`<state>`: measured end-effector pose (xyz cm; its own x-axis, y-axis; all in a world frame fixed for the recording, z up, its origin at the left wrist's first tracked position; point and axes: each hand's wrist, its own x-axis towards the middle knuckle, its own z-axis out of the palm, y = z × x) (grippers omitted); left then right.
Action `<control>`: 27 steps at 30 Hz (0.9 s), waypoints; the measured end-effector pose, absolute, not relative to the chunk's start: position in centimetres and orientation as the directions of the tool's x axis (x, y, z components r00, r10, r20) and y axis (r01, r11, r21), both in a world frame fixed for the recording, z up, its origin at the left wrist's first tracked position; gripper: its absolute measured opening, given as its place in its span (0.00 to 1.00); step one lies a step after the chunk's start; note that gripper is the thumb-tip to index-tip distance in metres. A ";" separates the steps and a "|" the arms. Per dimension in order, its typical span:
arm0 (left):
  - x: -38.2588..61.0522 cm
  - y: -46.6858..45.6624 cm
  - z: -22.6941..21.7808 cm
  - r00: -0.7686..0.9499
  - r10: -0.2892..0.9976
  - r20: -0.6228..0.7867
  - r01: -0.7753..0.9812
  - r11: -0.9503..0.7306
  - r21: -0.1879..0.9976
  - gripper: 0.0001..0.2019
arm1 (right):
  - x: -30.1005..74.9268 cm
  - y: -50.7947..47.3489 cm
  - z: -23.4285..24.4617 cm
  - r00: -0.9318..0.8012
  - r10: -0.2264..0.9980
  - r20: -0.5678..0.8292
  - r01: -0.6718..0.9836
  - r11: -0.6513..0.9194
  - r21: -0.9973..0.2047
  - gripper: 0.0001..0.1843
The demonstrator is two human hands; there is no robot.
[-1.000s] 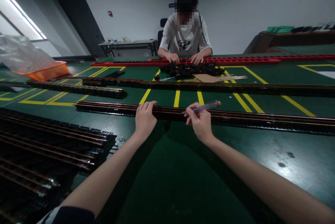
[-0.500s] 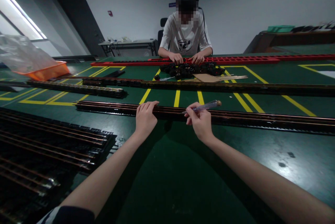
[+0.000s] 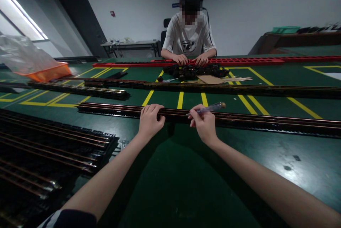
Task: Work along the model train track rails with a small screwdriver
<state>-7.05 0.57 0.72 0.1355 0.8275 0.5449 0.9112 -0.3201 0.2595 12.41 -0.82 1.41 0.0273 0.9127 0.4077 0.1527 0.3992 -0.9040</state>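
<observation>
A long black rail with copper-coloured strips (image 3: 261,119) lies across the green table in front of me. My left hand (image 3: 151,120) is closed around it, fingers over the top and thumb on the near side. To the right, my right hand (image 3: 204,123) grips a small screwdriver with a clear handle (image 3: 211,108). The thin tip points left and down at the rail's strips. Whether the tip touches them I cannot tell.
Several similar rails (image 3: 53,142) lie at the left, with more rails (image 3: 239,88) beyond mine. Across the table a co-worker (image 3: 188,36) handles black parts (image 3: 191,71) beside a red rack (image 3: 253,60). An orange basket (image 3: 49,73) with plastic bags stands at far left.
My left hand has slid slightly right along the rail, and its thumb now shows apart from the fingers. My right hand and the screwdriver have barely moved.
</observation>
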 end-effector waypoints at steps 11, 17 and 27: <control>-7.1 0.5 0.7 0.136 0.831 0.539 0.915 -0.314 0.254 0.13 | 12.4 -0.9 1.4 0.025 0.910 0.414 0.152 0.406 -0.901 0.10; -7.1 0.6 0.6 0.136 0.830 0.541 0.918 -0.312 0.247 0.12 | 12.4 -0.8 1.3 0.026 0.910 0.414 0.150 0.406 -0.901 0.10; -7.0 0.5 0.7 0.124 0.825 0.551 0.925 -0.297 0.237 0.12 | 12.4 -0.8 1.4 0.030 0.913 0.407 0.155 0.398 -0.904 0.10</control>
